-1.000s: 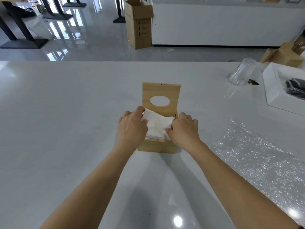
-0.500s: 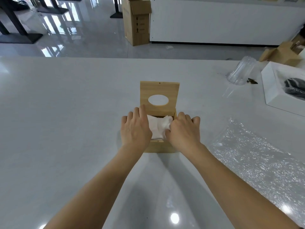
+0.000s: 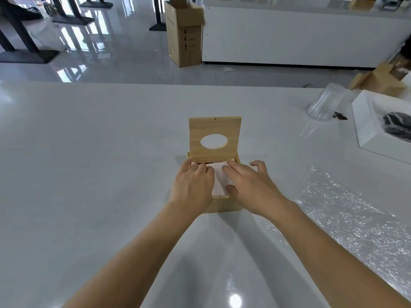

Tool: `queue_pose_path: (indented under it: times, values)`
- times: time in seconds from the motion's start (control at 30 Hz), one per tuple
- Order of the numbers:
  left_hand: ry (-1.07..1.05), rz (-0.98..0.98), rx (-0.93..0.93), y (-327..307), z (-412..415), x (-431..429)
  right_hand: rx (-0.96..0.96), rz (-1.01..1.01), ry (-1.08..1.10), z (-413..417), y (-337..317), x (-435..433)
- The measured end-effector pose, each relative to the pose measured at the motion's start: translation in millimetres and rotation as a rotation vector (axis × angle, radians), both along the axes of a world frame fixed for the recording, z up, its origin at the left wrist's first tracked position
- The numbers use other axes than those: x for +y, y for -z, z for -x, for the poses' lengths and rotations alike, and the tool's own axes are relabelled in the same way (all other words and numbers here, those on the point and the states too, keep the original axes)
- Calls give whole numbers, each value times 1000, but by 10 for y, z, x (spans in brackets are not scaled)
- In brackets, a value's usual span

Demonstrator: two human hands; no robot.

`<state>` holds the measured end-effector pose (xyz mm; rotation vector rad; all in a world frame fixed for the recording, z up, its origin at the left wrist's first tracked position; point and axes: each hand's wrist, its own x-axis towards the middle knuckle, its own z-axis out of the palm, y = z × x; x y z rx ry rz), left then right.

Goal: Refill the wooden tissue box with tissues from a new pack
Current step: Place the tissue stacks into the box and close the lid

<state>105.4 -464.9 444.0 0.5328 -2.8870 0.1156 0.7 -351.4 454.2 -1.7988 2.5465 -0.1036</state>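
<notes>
The wooden tissue box (image 3: 222, 204) stands at the table's middle with its lid (image 3: 214, 135) raised upright, an oval hole in it. White tissues (image 3: 219, 178) lie inside the box, nearly level with the rim. My left hand (image 3: 192, 187) rests flat on the left part of the stack, fingers spread. My right hand (image 3: 249, 185) lies flat on the right part, thumb on the tissues, outer fingers lifted past the box's right wall. Neither hand grips anything. The empty clear plastic wrapper (image 3: 355, 218) lies crumpled on the table to the right.
A clear plastic cup (image 3: 325, 104) lies on its side at the far right, a small brown scrap beside it. A white box (image 3: 364, 130) holding a dark item sits at the right edge. Cardboard boxes stand on the floor beyond the white table (image 3: 89, 163).
The tissues stood up out of the box and have been pushed down flat inside. Both hands have gone from pinching the stack's sides to lying flat on top.
</notes>
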Motion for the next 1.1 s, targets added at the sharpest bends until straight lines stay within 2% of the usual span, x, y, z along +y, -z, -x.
queue_pose_path:
  times: [0.07, 0.13, 0.23, 0.37, 0.47, 0.63, 0.7, 0.8, 0.97, 1.1]
  values:
    - [-63, -32, -199, -52, 16, 36, 31, -65, -18, 7, -50, -34]
    - [-99, -52, -307, -79, 35, 35, 94, -154, -62, 18, -97, -97]
    - [-107, -84, -380, -116, 83, 2, 152, -322, -110, 60, -149, -179]
    - [-126, -167, -458, -161, 168, -33, 158, -401, -107, 56, -140, -243]
    - [-126, -218, -456, -199, 187, -46, 162, -348, -121, 69, -133, -271]
    - [-73, -121, -359, -270, 101, -61, 108, -98, -181, 261, -259, -214]
    - [-66, -107, -386, -292, 94, -54, 52, -149, -162, 277, -352, -197]
    - [-90, -113, -452, -298, 111, -59, -11, -334, -103, 242, -395, -212]
    - [-82, -150, -431, -245, 115, -118, 80, -469, -97, 208, -445, -332]
    - [-46, -156, -395, -196, 93, -170, 61, -480, -81, 151, -377, -375]
